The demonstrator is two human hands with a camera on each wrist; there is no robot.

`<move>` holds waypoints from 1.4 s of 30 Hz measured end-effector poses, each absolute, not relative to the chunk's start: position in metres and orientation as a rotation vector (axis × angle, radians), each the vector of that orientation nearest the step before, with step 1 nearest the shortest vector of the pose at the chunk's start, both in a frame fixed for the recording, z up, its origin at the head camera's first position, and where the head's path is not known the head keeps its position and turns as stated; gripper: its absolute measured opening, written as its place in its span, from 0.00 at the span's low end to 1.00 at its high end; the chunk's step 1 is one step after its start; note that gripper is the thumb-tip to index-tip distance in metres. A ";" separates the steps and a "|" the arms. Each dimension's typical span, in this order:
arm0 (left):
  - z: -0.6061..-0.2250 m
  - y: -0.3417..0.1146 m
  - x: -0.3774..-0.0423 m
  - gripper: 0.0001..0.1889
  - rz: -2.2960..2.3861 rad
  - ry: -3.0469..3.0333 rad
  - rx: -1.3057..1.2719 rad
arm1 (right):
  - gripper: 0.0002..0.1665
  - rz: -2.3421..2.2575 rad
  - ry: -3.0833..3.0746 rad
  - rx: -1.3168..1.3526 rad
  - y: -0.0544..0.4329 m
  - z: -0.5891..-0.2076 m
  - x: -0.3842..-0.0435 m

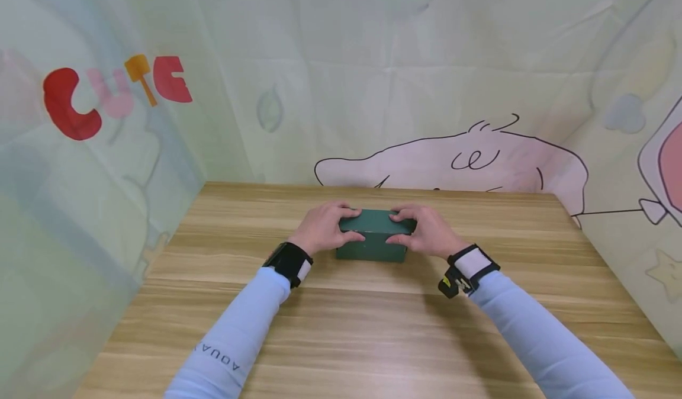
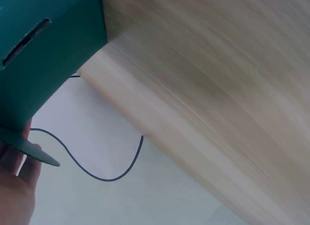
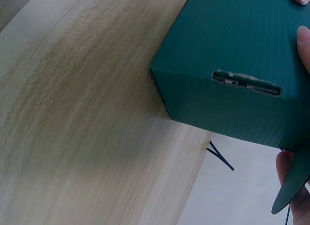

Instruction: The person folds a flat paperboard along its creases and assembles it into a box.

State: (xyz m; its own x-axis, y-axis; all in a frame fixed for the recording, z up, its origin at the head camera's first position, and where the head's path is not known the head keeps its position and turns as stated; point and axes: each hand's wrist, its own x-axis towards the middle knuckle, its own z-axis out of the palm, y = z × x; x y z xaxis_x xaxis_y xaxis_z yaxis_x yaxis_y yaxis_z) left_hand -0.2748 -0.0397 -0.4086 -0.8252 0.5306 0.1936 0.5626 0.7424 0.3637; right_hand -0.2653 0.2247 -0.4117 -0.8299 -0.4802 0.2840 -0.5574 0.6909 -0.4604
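A dark green cardboard box (image 1: 371, 248) sits on the wooden table, between both hands. My left hand (image 1: 324, 228) grips its left end, thumb on the front face and fingers over the top. The right end is held likewise by my right hand (image 1: 428, 232). In each wrist view, a narrow slot shows in an end wall of the box (image 2: 53, 55). A side flap (image 3: 294, 180) sticks out from the top edge in the right wrist view, with fingertips beside it. The left wrist view has a similar flap (image 2: 30, 150) over the fingers. The box's inside is hidden.
The wooden table (image 1: 373, 340) reaches back to a pale printed cloth (image 1: 341, 91) with cartoon drawings. More of that cloth hangs along the left and right sides. Both wrists carry black straps with devices (image 1: 288, 263).
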 end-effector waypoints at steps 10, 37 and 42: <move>-0.411 -0.040 -0.272 0.34 -0.614 -2.856 -0.883 | 0.30 0.786 -2.631 0.888 0.224 -0.421 -0.263; -0.410 -0.043 -0.268 0.33 -0.570 -2.899 -0.898 | 0.29 0.805 -2.648 0.864 0.227 -0.424 -0.255; -0.413 -0.043 -0.268 0.34 -0.567 -2.877 -0.908 | 0.30 0.814 -2.652 0.859 0.228 -0.426 -0.256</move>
